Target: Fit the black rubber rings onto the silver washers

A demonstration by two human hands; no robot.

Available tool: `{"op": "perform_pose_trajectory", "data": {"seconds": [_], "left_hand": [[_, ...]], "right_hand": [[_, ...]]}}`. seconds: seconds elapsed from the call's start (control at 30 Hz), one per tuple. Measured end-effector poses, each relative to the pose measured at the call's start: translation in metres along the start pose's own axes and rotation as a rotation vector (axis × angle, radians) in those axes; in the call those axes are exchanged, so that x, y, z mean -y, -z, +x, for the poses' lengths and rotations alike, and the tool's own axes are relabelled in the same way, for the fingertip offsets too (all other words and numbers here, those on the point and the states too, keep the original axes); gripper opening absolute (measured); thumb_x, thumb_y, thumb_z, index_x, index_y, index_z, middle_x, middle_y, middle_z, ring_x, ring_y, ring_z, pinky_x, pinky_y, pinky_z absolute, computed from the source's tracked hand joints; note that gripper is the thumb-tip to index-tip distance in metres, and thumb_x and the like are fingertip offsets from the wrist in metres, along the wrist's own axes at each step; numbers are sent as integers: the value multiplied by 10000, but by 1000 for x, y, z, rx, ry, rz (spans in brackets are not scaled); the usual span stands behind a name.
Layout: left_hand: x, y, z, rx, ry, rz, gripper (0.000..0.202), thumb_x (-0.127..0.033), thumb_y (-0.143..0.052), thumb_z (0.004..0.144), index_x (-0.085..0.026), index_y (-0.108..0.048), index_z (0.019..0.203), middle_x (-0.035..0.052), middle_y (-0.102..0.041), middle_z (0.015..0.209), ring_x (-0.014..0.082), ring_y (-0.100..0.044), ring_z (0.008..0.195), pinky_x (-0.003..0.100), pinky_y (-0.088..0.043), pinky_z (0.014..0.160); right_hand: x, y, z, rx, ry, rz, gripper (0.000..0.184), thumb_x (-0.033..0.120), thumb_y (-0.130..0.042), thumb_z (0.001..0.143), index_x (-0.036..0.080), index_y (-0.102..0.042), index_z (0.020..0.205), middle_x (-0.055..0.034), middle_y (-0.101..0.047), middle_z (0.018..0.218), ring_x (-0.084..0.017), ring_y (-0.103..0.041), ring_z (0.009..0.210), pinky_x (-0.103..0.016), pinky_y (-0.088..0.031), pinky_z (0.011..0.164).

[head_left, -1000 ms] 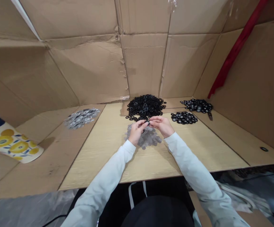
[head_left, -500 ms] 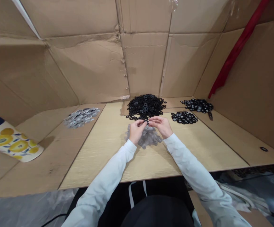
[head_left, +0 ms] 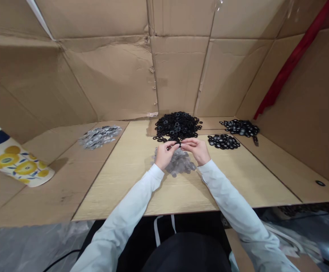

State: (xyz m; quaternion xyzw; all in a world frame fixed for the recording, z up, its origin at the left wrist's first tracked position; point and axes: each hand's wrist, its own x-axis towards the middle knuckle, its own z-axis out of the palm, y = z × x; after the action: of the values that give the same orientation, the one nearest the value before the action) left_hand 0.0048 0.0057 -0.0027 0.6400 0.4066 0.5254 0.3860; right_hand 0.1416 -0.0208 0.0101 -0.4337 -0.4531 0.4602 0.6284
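Pinching a small blk ring (head_left: 178,144) between both hands, neither hand open: L hand (head_left: 164,155) has it in curled thumb and fingertips, R hand (head_left: 196,149) closes on it from the other side, fingertips right at the ring. Ring is tiny in view, so no detail beyond dark and round. Both hands hang just above a loose pile of grey washers (head_left: 179,162), arms in white sleeves (head_left: 232,192). Big heap of blk rings (head_left: 176,126) sits just beyond the fingers, at far edge of a light wood board (head_left: 119,192). To the R, two smaller piles of blk-and-grey rings (head_left: 224,141) (head_left: 239,127); one lone ring (head_left: 320,183) lies well apart on cardboard. To the L, a pile of silver discs (head_left: 100,136) and a yellow-flowered cup (head_left: 17,158) on its side. Cardboard walls (head_left: 110,75) stand behind.
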Motion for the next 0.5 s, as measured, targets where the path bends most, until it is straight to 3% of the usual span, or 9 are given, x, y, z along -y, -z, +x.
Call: {"op": "perform_pose_trajectory", "data": {"seconds": [0.1, 0.17, 0.33, 0.4, 0.5], "left_hand": [[-1, 0, -1, -28, 31, 24, 262, -351, -686, 641, -140, -718, 793, 67, -704, 785, 183, -602, 745, 296, -443, 708], [-3, 0, -1, 17, 59, -31, 275, -388, -676, 652, -145, -723, 770, 58, -705, 777, 170, -599, 718, 280, -440, 680], [-8, 0, -2, 106, 255, -256, 433, -515, -594, 702, -100, -713, 738, 77, -675, 656, 64, -396, 435, 227, -282, 422], [-10, 0, -2, 132, 301, -318, 422, -497, -631, 675, -97, -712, 780, 87, -681, 691, 43, -342, 415, 218, -230, 392], [-12, 1, -2, 98, 276, -337, 378, -407, -692, 632, -127, -708, 886, 82, -698, 809, 52, -442, 478, 201, -305, 423]], "right_hand": [[-3, 0, 2, -27, 87, -69, 299, 337, -784, 477, 161, -648, 677, -18, -663, 645, -161, -622, 615, -353, -533, 695], [-5, 1, 4, -49, 182, -150, 253, 338, -752, 539, 170, -650, 698, -29, -671, 703, -174, -628, 680, -351, -526, 721], [-5, 2, 0, -30, 406, -331, 159, 343, -612, 722, 209, -655, 796, -41, -667, 835, -182, -613, 829, -341, -505, 795], [-4, 1, -3, -21, 444, -364, 156, 350, -590, 744, 221, -656, 804, -43, -661, 861, -183, -603, 855, -344, -497, 825], [-3, 0, -2, -17, 404, -288, 203, 386, -616, 720, 219, -656, 827, -50, -662, 891, -190, -602, 894, -356, -488, 862]]}}
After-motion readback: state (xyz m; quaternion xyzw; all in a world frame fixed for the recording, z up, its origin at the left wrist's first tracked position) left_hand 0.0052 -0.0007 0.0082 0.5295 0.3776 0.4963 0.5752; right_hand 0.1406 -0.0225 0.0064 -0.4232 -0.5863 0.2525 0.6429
